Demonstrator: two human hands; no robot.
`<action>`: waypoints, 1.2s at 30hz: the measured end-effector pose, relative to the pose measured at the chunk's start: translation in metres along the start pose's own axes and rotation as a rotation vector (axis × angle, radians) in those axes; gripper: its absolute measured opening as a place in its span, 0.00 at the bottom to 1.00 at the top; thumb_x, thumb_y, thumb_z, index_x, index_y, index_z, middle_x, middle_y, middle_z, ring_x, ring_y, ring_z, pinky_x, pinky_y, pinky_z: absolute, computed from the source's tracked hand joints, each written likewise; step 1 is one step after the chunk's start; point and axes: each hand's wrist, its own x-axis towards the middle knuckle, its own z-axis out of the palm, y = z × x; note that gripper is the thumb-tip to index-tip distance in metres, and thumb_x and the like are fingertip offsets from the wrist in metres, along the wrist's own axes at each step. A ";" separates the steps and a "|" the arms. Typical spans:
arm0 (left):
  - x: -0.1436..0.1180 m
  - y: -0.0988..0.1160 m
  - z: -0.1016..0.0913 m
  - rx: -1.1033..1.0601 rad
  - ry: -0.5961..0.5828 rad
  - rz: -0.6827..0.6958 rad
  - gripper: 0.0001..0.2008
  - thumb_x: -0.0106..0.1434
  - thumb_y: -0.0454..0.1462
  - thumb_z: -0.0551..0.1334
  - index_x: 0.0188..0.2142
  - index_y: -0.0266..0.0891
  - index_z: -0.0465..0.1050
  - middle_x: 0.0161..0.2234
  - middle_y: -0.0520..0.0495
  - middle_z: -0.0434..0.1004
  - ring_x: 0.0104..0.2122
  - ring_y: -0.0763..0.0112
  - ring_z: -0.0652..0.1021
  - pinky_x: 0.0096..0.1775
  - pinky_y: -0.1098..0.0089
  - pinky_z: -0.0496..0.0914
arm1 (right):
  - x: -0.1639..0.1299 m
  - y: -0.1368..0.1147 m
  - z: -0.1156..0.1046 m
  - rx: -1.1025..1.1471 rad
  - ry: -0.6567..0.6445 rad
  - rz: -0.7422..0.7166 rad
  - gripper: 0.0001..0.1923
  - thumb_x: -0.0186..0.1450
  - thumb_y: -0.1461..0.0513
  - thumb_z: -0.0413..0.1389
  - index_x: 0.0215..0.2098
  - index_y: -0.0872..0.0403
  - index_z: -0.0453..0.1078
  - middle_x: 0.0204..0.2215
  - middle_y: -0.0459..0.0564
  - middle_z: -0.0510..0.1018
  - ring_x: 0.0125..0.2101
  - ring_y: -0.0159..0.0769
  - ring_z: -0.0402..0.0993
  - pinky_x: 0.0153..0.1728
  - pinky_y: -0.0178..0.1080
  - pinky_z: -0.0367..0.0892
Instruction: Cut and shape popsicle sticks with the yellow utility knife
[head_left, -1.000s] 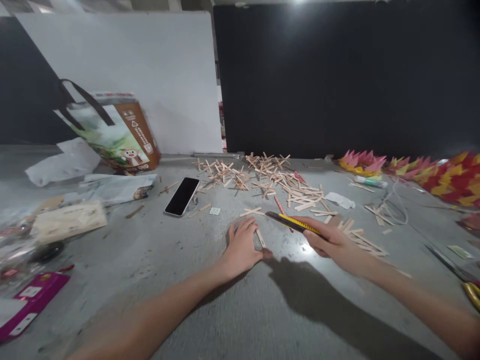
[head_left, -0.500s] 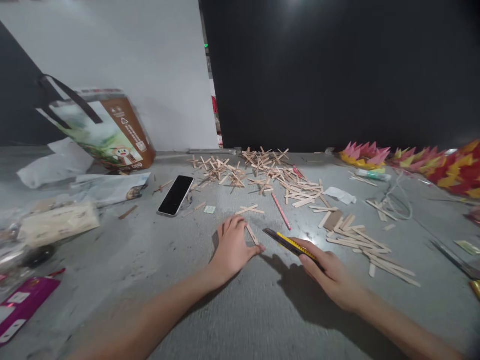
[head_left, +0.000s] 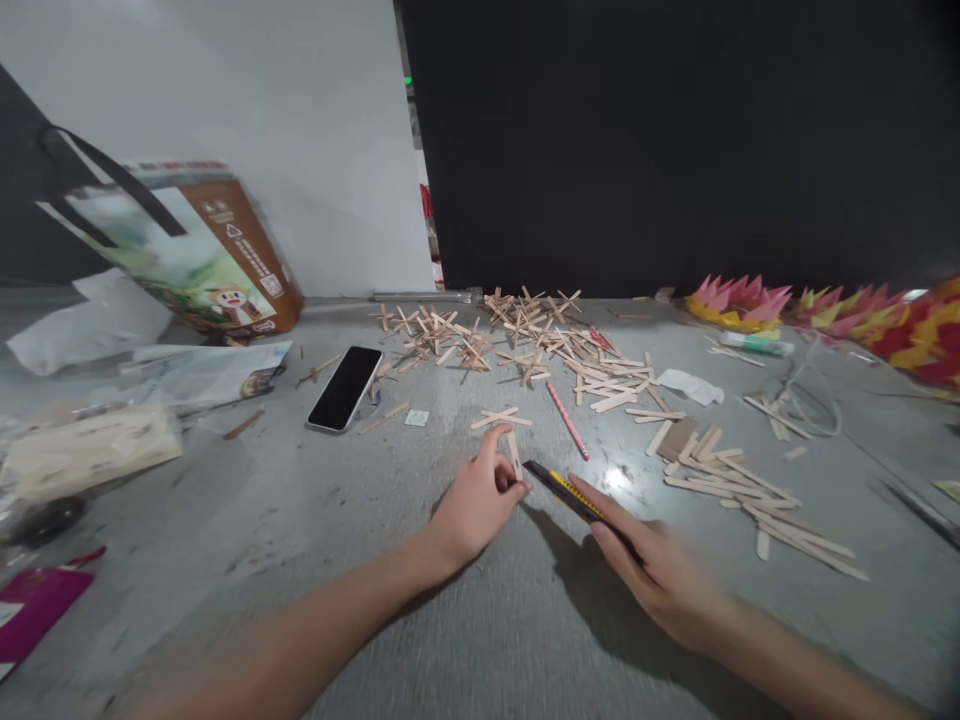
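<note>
The room is dim, with flat light from somewhere overhead. A small bright glare spot sits on the grey tabletop (head_left: 616,478), just beyond the right hand (head_left: 660,580). That hand and its forearm throw a dark, soft-edged shadow toward the left hand (head_left: 472,505). The black wall (head_left: 675,140) swallows nearly all detail, while the white panel (head_left: 247,110) beside it looks evenly lit. The right hand is smeared by motion blur. Edges bend and stretch like a wide lens; the clutter at far left seems soft, perhaps out of focus.
</note>
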 end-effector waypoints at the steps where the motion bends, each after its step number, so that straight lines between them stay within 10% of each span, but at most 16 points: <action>1: 0.000 0.000 0.000 -0.008 0.001 0.001 0.34 0.64 0.36 0.68 0.67 0.46 0.59 0.30 0.58 0.77 0.30 0.69 0.77 0.37 0.69 0.69 | 0.001 0.000 0.001 -0.007 -0.001 -0.002 0.30 0.80 0.50 0.42 0.76 0.49 0.55 0.20 0.42 0.71 0.21 0.38 0.72 0.26 0.36 0.62; 24: 0.000 -0.001 0.000 -0.022 -0.033 0.062 0.34 0.64 0.33 0.65 0.67 0.47 0.58 0.30 0.57 0.75 0.29 0.70 0.75 0.38 0.68 0.69 | -0.002 -0.022 0.012 -0.147 0.077 -0.086 0.30 0.80 0.52 0.42 0.77 0.49 0.54 0.17 0.44 0.74 0.14 0.38 0.71 0.19 0.37 0.55; 36: -0.001 -0.001 -0.002 -0.065 -0.017 0.077 0.30 0.66 0.35 0.64 0.66 0.48 0.60 0.29 0.56 0.75 0.30 0.67 0.75 0.40 0.64 0.71 | 0.001 -0.030 0.002 -0.083 -0.020 -0.046 0.31 0.80 0.53 0.41 0.78 0.46 0.49 0.22 0.46 0.79 0.21 0.41 0.77 0.25 0.36 0.67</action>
